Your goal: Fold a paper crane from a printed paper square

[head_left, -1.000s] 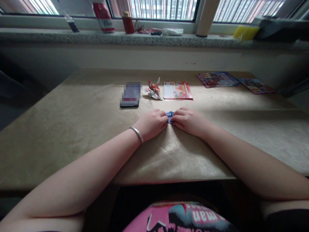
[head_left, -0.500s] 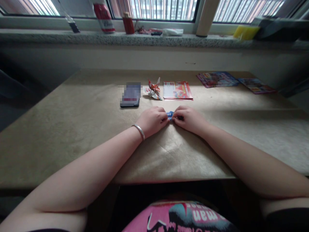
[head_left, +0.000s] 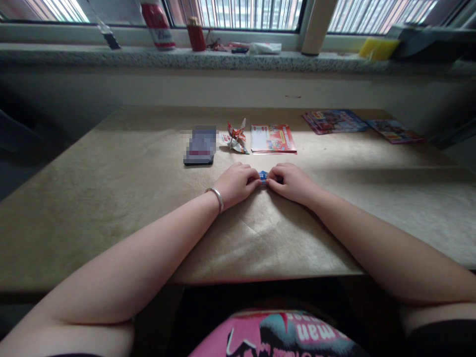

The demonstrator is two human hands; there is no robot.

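Between my fingertips is a small blue piece of folded paper point(head_left: 263, 177), low over the tabletop. My left hand point(head_left: 238, 184), a silver bangle at its wrist, pinches the paper's left side. On the right side my right hand point(head_left: 290, 181) pinches it too, fingers curled. Most of the paper's edges are hidden by the fingers. Just beyond the hands stands a red and white folded paper figure point(head_left: 237, 137). Beside it lies a stack of red and white printed sheets point(head_left: 273, 139).
A dark phone point(head_left: 201, 145) lies left of the paper figure. Colourful printed sheets point(head_left: 334, 122) and another such pile point(head_left: 394, 131) are at the back right of the table point(head_left: 92, 198). On the windowsill point(head_left: 230, 60) stand a red can point(head_left: 158, 27) and a red lighter-like object point(head_left: 196, 34).
Both hands stay pinched on the blue paper. My left hand has shifted very slightly to the right, and the visible part of the paper looks a little narrower.
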